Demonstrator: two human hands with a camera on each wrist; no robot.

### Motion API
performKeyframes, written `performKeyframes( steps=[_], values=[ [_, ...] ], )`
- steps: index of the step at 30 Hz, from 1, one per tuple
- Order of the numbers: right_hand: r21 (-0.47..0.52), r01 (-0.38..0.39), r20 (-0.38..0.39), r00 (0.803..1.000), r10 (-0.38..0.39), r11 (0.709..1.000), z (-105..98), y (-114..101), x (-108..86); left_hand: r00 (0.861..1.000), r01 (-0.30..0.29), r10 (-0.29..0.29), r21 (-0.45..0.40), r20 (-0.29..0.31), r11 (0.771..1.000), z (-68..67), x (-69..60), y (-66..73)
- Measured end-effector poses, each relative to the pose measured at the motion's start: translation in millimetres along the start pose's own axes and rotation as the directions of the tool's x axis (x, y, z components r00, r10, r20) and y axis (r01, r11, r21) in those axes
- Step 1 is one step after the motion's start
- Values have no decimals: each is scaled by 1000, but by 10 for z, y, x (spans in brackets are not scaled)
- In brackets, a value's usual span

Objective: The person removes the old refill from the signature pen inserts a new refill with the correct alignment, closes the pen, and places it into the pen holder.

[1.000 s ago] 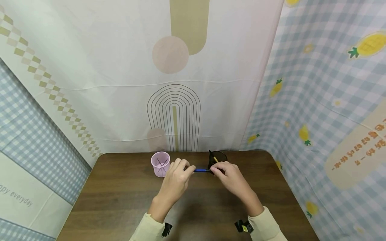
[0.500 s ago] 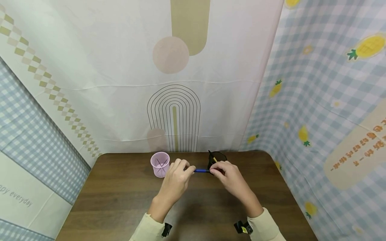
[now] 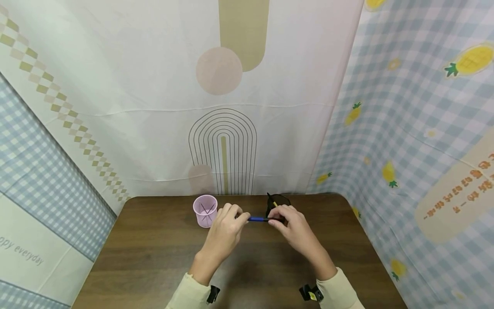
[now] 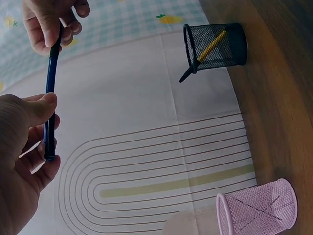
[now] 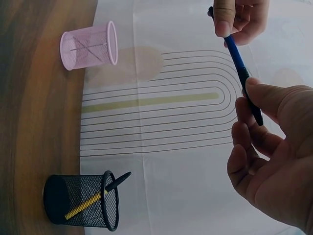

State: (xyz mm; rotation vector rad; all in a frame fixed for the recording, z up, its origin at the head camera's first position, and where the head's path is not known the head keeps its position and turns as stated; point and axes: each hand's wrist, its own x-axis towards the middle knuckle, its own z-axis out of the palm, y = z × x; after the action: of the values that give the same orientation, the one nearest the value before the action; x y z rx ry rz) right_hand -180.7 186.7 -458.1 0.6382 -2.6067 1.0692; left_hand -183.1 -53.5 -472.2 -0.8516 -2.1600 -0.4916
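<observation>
A blue pen with a black end point(image 3: 257, 219) is held level in the air between both hands. My left hand point(image 3: 224, 234) grips its blue barrel, thumb on one side and fingers on the other, as the left wrist view shows. My right hand point(image 3: 297, 229) pinches the black end point(image 5: 248, 90) between thumb and fingers; the tapered tip sticks out past them in the right wrist view. Behind the right hand stands a black mesh pen cup point(image 4: 220, 46) holding a yellow and black pen point(image 5: 88, 203). A pink mesh pen cup point(image 3: 205, 210) stands just left of the left hand.
Both cups stand near the far edge of the brown wooden table point(image 3: 154, 257). A pale printed cloth point(image 3: 154, 141) hangs behind that edge, and a blue checked cloth point(image 3: 386, 128) hangs at the right. Both wrists carry black straps.
Both hands stay almost in place with the pen between them. The right thumb has shifted slightly downward on the black end. The cups have not moved.
</observation>
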Motion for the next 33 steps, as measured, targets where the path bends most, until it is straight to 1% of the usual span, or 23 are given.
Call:
performKeyframes(
  steps=[6, 8, 13, 18, 24, 27, 33],
  values=[
    [13, 26, -24, 999, -26, 1000, 5, -4, -2, 1000, -4, 4, 3, -1, 1000, 5, 13, -4],
    [12, 29, -31, 999, -29, 1000, 7, -7, -7, 1000, -1, 1, 2, 3, 1000, 6, 13, -3],
    [22, 30, -36, 999, -29, 999, 16, 3, -13, 1000, 0, 0, -1, -9, 1000, 9, 11, 1],
    [39, 18, -32, 999, -17, 999, 13, 0, -17, 1000, 17, -17, -9, 3, 1000, -2, 8, 13],
    [51, -14, -17, 1000, 15, 999, -14, 12, -43, 1000, 20, -20, -17, 2, 1000, -5, 12, 24],
    [44, -10, -7, 1000, 11, 999, -22, 31, -33, 1000, 24, -24, -22, 11, 999, -5, 11, 28],
    [8, -10, 21, 1000, 10, 1000, -56, 35, 7, 1000, 2, -2, -15, -18, 1000, 12, 11, 21]
  ],
)
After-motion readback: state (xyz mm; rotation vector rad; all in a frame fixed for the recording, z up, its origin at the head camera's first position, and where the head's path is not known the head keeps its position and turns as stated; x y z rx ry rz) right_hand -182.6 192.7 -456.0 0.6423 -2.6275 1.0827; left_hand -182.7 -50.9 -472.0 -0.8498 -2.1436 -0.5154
